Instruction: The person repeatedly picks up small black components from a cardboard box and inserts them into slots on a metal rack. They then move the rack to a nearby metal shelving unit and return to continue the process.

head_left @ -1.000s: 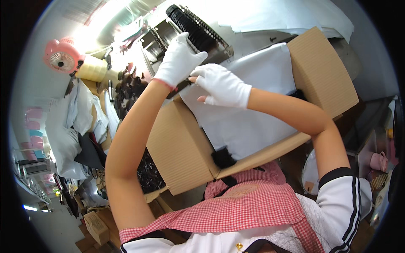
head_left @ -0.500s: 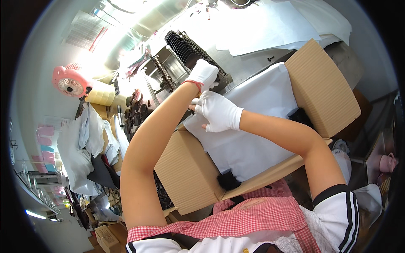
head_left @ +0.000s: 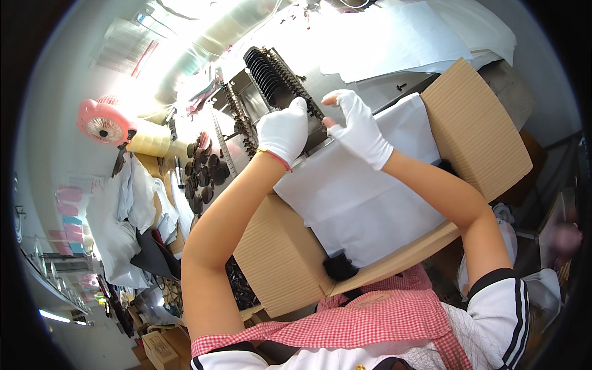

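Black disc row [head_left: 265,73], upper centre: long axis slanting down-right. Left hand [head_left: 283,131] at lower end, grip unclear; right hand [head_left: 359,127] spread.

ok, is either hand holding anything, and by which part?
Left hand: can't tell; it's at the near end of the black disc row, grip hidden. Right hand: open, nothing visible in it.

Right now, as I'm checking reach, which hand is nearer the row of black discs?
Left. The left hand is at the near end of the black discs; the right hand is apart, to their right.
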`<state>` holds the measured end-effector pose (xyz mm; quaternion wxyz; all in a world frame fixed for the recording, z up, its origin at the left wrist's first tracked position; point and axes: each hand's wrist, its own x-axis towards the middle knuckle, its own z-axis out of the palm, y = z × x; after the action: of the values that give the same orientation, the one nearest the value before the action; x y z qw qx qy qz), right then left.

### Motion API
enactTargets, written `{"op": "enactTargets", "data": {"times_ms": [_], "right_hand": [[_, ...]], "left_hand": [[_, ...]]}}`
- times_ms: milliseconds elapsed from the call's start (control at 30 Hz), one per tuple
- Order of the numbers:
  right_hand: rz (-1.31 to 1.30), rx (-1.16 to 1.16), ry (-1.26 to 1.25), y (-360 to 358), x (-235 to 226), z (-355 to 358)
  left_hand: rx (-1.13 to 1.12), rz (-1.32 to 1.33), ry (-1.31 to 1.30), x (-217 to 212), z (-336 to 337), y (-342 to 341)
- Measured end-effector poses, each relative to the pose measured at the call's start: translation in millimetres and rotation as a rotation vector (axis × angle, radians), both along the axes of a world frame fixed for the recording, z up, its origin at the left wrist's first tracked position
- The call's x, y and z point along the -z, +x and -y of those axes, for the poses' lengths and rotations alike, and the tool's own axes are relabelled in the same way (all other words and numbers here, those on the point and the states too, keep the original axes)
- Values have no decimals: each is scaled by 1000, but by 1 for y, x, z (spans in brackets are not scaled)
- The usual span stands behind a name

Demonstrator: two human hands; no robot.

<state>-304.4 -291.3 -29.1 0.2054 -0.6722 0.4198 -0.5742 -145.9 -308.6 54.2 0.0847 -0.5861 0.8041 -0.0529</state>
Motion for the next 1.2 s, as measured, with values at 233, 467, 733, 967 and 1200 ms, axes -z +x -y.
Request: {"op": "enactTargets", "data": {"times_ms": [233, 467, 733, 967, 1200], "right_hand": [[-24, -14, 229, 0, -5, 10], [52, -147, 211, 15, -51, 10], [-622, -186, -356, 79, -81, -23], [-556, -530, -910, 172, -91, -69], [-689, -984, -154, 237, -119, -126]], "left_hand": [[-805, -1411, 780, -17, 26, 34], [-237, -1533, 487, -25, -36, 51], [-427, -1665, 522, -16, -137, 73], [-767, -2350, 607, 20, -228, 118], [-806, -2293, 199, 32, -274, 164]]}}
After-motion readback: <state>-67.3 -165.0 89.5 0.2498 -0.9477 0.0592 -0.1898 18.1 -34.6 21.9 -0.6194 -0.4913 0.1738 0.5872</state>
